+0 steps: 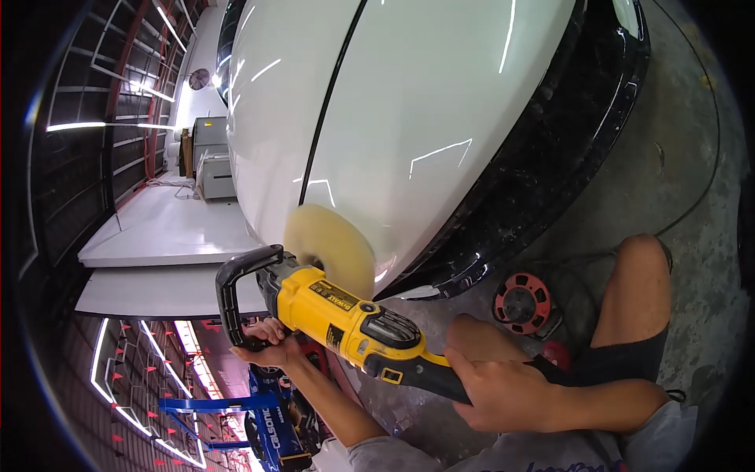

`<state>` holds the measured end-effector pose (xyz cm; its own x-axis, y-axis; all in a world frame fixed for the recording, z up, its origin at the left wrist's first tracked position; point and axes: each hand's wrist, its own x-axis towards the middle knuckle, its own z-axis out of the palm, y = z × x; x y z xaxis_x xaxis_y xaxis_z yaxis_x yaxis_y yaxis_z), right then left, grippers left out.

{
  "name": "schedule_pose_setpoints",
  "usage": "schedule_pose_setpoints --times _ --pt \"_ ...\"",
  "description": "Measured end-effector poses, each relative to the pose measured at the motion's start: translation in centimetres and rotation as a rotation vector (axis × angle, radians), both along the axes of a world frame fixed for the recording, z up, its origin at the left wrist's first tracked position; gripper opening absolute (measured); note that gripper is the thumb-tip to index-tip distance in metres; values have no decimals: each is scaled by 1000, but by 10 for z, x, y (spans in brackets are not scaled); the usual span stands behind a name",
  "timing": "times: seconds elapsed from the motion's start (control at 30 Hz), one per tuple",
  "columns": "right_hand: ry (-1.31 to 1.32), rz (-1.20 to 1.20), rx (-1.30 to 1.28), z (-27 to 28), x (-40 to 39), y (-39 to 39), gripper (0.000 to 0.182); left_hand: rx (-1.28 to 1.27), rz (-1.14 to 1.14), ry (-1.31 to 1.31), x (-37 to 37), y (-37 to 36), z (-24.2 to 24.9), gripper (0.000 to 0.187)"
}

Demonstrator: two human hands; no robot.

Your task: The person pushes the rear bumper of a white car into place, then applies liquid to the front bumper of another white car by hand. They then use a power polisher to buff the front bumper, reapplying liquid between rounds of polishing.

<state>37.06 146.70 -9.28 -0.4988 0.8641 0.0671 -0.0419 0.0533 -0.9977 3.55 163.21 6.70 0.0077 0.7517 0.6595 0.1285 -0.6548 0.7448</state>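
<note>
Two bare hands hold one yellow polisher [334, 311] between them, its body slanting from the front handle down to the rear one. The left hand [270, 342] is at the lower end of the black loop handle [228, 291], fingers curled in, palm turned partly up. The right hand [503, 392] wraps the black rear grip [432, 380], closed around it with the back of the hand showing.

Ahead of both hands, the polisher's round pale-yellow pad [334, 244] stands nearly edge-on in front of the white car panel [409, 102]; it seems to be touching the paint, though the contact edge is hard to make out. A dark seam [330, 90] runs across the panel beyond the pad, and a glossy black trim section [543, 141] borders the panel ahead of the right hand.

Beyond the right hand, a red and black reel [521, 305] sits on the concrete floor [684, 189], near the person's bare knees [638, 271]. A dark cable [714, 169] curves across the floor farther out. Just past the left hand and lower in the view is a blue car [275, 433] with white lettering; left of it, overhead, glowing light strips [98, 354] show.
</note>
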Motion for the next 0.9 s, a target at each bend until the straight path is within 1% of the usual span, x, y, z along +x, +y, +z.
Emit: schedule_pose_setpoints --times 0.07,0.13,0.3,0.43,0.57,0.63,0.77,0.9 --pt "-16 -24 0 0 8 -5 61 -11 -10 20 7 1 -2 69" --pt "-33 -50 1 -1 15 -10 62 -32 -106 1 17 3 -3 71" --pt "-62 -152 7 0 32 -16 67 -55 -173 7 39 13 -1 72" --pt "-59 -187 5 1 32 -17 67 -59 -195 16 51 21 2 72" --pt "-52 -154 3 -8 25 -13 66 -44 -171 61 44 14 3 72" --pt "-42 -132 5 -14 22 -8 66 -43 -124 74 33 4 2 70" --pt "-34 -25 -28 -20 25 4 61 -63 -135 122 12 -8 -2 68" --pt "-47 5 -52 -24 26 4 57 -57 -57 116 8 -18 -8 72"
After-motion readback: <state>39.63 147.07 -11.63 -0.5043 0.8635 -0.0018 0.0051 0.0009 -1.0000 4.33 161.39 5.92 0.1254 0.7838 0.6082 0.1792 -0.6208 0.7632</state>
